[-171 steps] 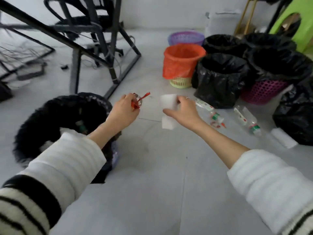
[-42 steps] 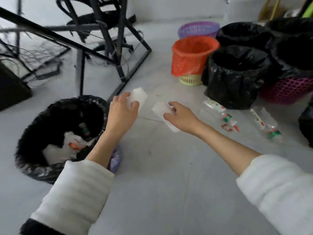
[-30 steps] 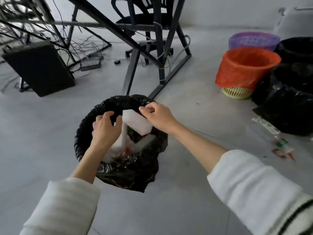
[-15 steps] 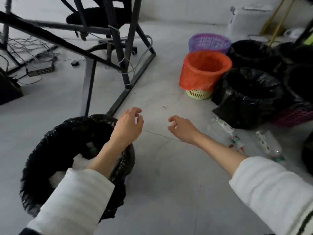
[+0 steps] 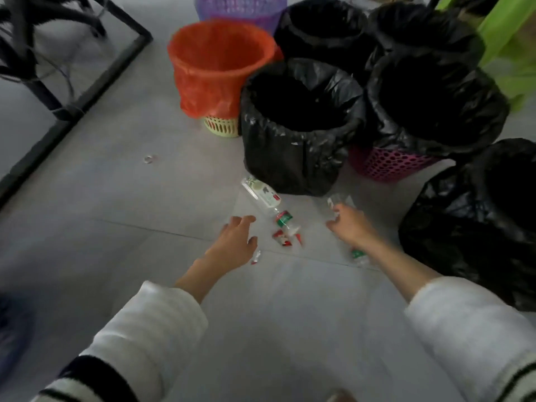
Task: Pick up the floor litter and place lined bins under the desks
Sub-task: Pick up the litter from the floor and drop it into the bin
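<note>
The left hand (image 5: pixel 235 242) hovers spread, holding nothing, just left of a clear bottle (image 5: pixel 265 195) lying on the floor; the right hand (image 5: pixel 349 226) curls round a second clear bottle (image 5: pixel 339 202) — blurred. Both bottles lie near a black-lined bin (image 5: pixel 293 158).

The right hand (image 5: pixel 349 224) is covering most of a clear plastic bottle (image 5: pixel 358 255), so whether its fingers are curling round it cannot be told. Motion blur is smearing both hands and the small red-and-white scraps (image 5: pixel 282 237) between them, leaving what they are unclear. The purple basket (image 5: pixel 240 5) is being cut off by the top edge, and the black-lined bin (image 5: pixel 490 227) by the right edge. Black liners are hiding the insides of the other bins (image 5: pixel 298 97). A tiny clear object (image 5: pixel 149 159) on the floor is too small to identify.
</note>
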Motion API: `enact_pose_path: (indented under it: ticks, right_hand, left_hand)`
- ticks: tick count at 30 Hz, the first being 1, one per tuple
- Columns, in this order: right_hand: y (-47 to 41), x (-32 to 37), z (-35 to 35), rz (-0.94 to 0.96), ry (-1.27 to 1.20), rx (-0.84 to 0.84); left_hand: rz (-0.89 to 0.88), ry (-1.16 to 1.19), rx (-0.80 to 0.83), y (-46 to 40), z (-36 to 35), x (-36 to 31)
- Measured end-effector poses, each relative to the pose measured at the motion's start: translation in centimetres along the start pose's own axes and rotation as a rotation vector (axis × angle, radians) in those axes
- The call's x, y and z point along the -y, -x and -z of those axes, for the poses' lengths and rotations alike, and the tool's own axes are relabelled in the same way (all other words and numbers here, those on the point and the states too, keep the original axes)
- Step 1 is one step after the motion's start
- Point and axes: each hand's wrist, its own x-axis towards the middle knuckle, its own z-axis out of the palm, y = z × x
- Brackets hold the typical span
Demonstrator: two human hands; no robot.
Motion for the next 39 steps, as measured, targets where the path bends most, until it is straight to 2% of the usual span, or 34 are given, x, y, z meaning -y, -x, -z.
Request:
enact_pose_path:
  ticks: [3, 6, 8, 9, 10, 14, 17, 20, 22, 24, 26, 28, 31, 34, 39]
  right_hand:
    - [-4.0, -5.3, -0.8, -0.108, -0.027, 0.003]
    - [-4.1, -6.1, -2.7, -0.112, -0.072, -0.033]
    - [-3.3, -5.4, -3.5, -0.106, -0.079, -0.094]
    - [-8.6, -10.5, -5.5, -0.133, -0.102, 0.005]
    - [-9.4, -11.4, -5.9, -0.14, -0.094, -0.003]
    - [-7.3, -10.7, -7.5, 0.018, -0.053, -0.074]
    - [-6.2, -11.1, -8.2, 0.113, -0.059, 0.042]
    - [-5.4, -10.3, -8.1, 0.192, -0.079, 0.111]
    - [-5.2, -9.4, -8.5, 0.211, -0.078, 0.124]
    - [-5.0, -8.4, -8.9, 0.217, -0.085, 0.101]
    - [-5.1, -7.4, -8.7, 0.157, -0.192, 0.087]
    - [-4.9, -5.9, -7.9, 0.076, -0.371, 0.046]
    - [-3.0, -1.8, -6.2, 0.067, -0.597, 0.084]
    - [-1.1, 3.6, -5.2, 0.105, -0.711, 0.214]
    - [2.3, 16.0, -4.3, 0.219, -0.781, 0.392]
  left_hand:
    - [0.022, -0.066, 0.008, -3.9, -3.9, -3.2]
    - [0.009, -0.183, -0.105, -5.5, -3.8, -3.7]
    - [-0.044, -0.259, -0.117, -6.1, -3.6, -3.5]
    - [0.026, -0.329, -0.016, -11.6, -8.0, -6.7]
    - [0.072, -0.327, 0.004, -13.1, -8.9, -7.1]
    - [0.117, -0.378, -0.032, -12.9, -9.6, -4.7]
    - [0.136, -0.398, -0.088, -11.2, -10.3, -4.4]
    - [0.147, -0.319, -0.228, -10.3, -9.6, -3.4]
    - [0.218, -0.176, -0.259, -10.6, -9.2, -2.3]
    - [0.31, 0.031, -0.203, -11.2, -8.9, -1.2]
    - [0.378, 0.238, -0.161, -11.5, -8.4, -0.5]
    - [0.376, 0.395, -0.221, -11.0, -7.5, -0.1]
    - [0.333, 0.428, -0.335, -8.1, -5.1, 0.8]
    - [0.306, 0.371, -0.383, -4.8, -1.5, 3.7]
    - [0.281, 0.331, -0.496, 2.6, 8.5, 11.8]
